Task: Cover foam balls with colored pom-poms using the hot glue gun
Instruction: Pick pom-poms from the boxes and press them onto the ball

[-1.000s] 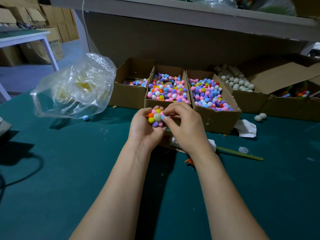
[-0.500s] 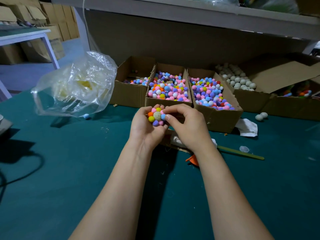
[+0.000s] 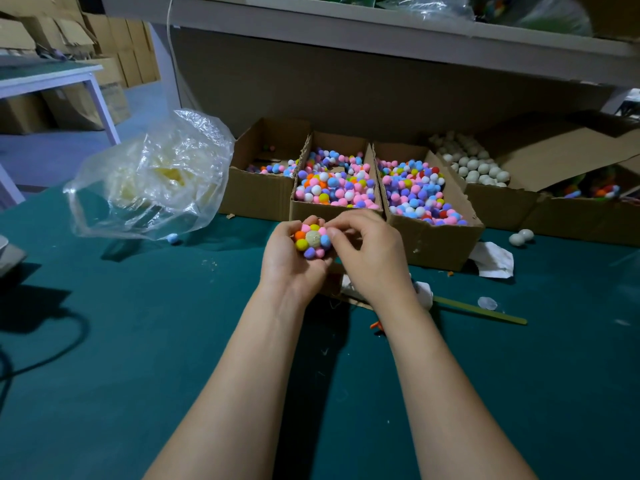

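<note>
The left hand (image 3: pixel 294 261) cups the foam ball (image 3: pixel 313 238), fingers curled round it; the right hand (image 3: pixel 370 251) pinches at its edge, seemingly pressing a blue pom-pom (image 3: pixel 325 240). A ring is glued, the centre bare. Beyond, the pom-pom boxes (image 3: pixel 337 209) and many uncovered balls (image 3: pixel 474 166) wait
</note>
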The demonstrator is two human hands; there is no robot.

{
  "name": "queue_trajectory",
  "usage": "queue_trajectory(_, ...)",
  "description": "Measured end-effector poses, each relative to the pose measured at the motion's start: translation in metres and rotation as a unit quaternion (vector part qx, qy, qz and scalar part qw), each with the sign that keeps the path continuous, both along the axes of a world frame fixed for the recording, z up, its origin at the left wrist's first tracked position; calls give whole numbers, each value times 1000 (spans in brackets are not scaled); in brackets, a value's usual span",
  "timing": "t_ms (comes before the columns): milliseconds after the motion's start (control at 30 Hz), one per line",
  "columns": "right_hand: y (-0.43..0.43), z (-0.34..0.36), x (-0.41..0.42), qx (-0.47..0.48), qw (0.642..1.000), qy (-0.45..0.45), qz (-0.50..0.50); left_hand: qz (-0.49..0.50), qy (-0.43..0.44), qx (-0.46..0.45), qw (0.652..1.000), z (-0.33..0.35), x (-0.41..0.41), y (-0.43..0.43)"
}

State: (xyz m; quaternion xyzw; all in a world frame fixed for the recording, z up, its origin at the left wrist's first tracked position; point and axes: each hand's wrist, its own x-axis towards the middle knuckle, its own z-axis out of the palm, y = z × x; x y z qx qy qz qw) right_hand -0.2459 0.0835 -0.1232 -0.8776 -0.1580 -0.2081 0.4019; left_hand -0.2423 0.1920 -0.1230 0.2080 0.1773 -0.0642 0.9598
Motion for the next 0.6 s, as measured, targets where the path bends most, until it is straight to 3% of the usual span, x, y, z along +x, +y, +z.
queue_trajectory(133,4,20,20,-14,991,-11,-133,53,2,-1,999,-2,4,0)
queue_trajectory(267,13,32,46,-114,968,160,-158,58,-8,-35,998,-3,3,3)
queue_trajectory(367,19,33,54,-162,949,212,-169,56,-11,-47,997,-2,2,2)
queue_trajectory(433,20,31,56,-128,957,192,-174,59,-7,-60,996,-1,1,2)
queue_trajectory(600,9,27,45,35,989,38,-142,55,0,-83,995,0,-1,2)
